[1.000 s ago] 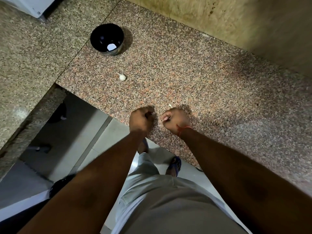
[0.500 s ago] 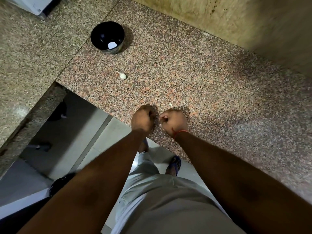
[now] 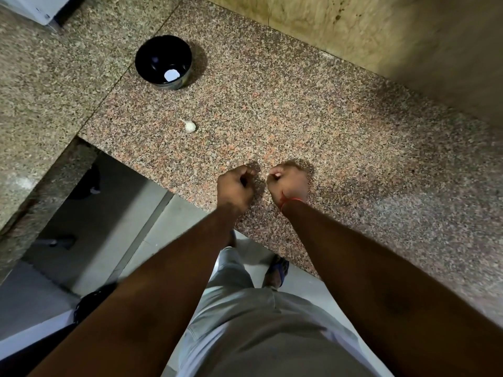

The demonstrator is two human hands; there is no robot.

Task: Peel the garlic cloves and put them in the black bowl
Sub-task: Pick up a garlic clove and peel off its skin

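Observation:
The black bowl (image 3: 141, 54) stands at the back left of the granite counter (image 3: 340, 159); a pale glint shows on its bottom. A white garlic bulb (image 3: 190, 127) lies on the counter between the bowl and my hands. My left hand (image 3: 234, 187) is curled into a fist near the counter's front edge, and I cannot see anything in it. My right hand (image 3: 291, 183), with a red thread at the wrist, is closed beside it, pinching a small white garlic clove (image 3: 277, 175) at the fingertips. A narrow gap separates the two hands.
The counter's front edge runs diagonally under my wrists, with tiled floor (image 3: 89, 240) and my sandalled foot (image 3: 277, 270) below. A stone wall (image 3: 381, 31) rises behind the counter. A white appliance corner (image 3: 40, 9) sits at the top left.
My two hands were pressed together half a second ago and have now drawn slightly apart. The bulb and the bowl have stayed in place.

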